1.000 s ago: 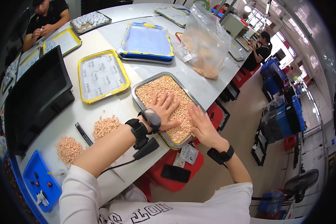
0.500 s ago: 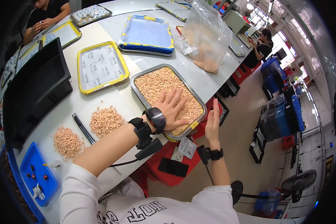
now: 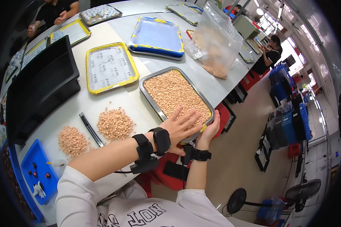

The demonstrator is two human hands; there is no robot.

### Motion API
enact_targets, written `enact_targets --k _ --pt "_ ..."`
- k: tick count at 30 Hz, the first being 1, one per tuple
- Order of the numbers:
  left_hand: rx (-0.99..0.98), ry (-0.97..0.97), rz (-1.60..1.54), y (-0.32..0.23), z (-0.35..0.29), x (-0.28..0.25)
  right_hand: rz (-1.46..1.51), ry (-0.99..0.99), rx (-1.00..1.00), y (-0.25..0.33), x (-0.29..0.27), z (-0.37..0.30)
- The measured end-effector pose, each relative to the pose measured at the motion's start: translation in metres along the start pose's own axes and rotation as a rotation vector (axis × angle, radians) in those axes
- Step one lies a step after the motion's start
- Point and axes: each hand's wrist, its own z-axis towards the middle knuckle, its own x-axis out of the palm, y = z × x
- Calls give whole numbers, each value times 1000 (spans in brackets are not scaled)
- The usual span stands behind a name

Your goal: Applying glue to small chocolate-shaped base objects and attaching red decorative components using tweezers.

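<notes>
A metal tray point(image 3: 147, 94) with yellow tape on its rim holds a level layer of small peach-coloured pieces point(image 3: 174, 90). My left hand point(image 3: 181, 130) lies over the near end of this layer, fingers spread, palm down. Its thumb points down past the rim. Against the outside of the tray's near right corner rests my right hand point(image 3: 208, 132), its fingers stretched out along the rim and held together. Part of that palm is hidden by the tray and my left hand. Two heaps of similar pieces, a larger heap point(image 3: 114, 124) and a smaller heap point(image 3: 72, 140), sit on the table.
Between the heaps lies a dark strip-shaped tool point(image 3: 91, 129). A black bin point(image 3: 41, 90) and blue tray point(image 3: 36, 166) stand left. Beyond are a yellow-edged lined tray point(image 3: 110, 68), stacked blue trays point(image 3: 155, 36) and a clear bag point(image 3: 216, 49). A phone point(image 3: 175, 171) lies on a red stool.
My left hand has slid toward me, from the middle of the tray to its near end. My right hand has come in from the side to the tray's corner.
</notes>
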Motion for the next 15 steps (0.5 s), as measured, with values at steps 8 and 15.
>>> enact_targets --k 8,15 --pt "-18 -181 173 14 3 35 -69 -26 -98 -7 14 16" --pt "-129 -189 212 20 3 35 -474 132 -232 -22 20 42"
